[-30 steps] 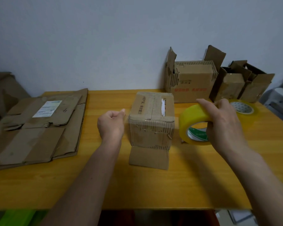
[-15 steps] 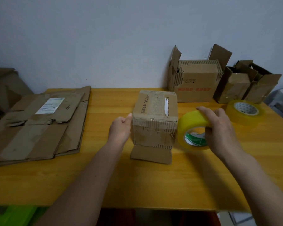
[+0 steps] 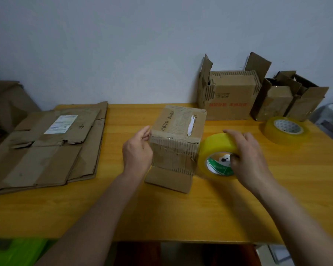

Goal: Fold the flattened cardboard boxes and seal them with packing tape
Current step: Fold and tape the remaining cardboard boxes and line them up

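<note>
On wood, left hand steadies corrugated box; right hand grips glossy tape roll.

Wooden table against a plain wall.

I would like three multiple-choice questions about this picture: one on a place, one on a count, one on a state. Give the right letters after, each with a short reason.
1. Where is the stack of flattened cardboard?
A. on the table's left part
B. behind the folded box
C. under the right hand

2. How many tape rolls are on the table?
A. one
B. two
C. three

3. What does the right hand do?
A. lies flat on the table
B. holds a tape roll
C. lifts the box

Key: 1 A, it lies left of the folded box. 2 B, the held tape roll and the spare tape roll. 3 B, its fingers curl over the roll.
</note>
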The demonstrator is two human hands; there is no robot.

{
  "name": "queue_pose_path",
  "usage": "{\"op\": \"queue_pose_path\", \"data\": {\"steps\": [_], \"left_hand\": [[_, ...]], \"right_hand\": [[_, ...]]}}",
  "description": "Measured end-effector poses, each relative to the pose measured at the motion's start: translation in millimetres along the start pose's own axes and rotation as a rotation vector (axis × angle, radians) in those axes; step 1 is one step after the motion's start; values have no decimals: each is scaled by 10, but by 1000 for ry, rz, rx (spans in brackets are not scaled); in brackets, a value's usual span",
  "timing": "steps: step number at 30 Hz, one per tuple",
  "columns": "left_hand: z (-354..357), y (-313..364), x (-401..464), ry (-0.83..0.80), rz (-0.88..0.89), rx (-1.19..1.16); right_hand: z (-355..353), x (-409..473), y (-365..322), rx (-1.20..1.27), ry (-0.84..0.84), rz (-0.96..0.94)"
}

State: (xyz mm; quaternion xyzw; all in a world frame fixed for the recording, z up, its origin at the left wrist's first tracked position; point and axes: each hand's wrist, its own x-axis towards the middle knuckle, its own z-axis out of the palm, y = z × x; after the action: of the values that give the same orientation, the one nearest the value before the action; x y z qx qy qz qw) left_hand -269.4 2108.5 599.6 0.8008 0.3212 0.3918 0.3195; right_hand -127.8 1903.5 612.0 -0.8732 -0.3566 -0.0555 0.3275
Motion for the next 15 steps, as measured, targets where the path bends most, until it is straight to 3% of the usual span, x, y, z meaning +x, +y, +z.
{"op": "queue_pose_path", "data": {"steps": [5, 7, 10, 12, 15], "left_hand": [[-87, 162, 59, -254, -72, 35], [-106, 179, 233, -317, -109, 202], [-65, 283, 406, -310, 36, 710], [15, 389, 376, -304, 186, 744], [73, 434, 215, -385, 228, 663]], "right_hand": [[-62, 16, -104, 208, -136, -18], [-88, -3, -149, 336, -220, -9], [-79, -75, -260, 481, -363, 1], [-39, -126, -351, 563, -402, -2], [10, -143, -404, 630, -412, -3]]}}
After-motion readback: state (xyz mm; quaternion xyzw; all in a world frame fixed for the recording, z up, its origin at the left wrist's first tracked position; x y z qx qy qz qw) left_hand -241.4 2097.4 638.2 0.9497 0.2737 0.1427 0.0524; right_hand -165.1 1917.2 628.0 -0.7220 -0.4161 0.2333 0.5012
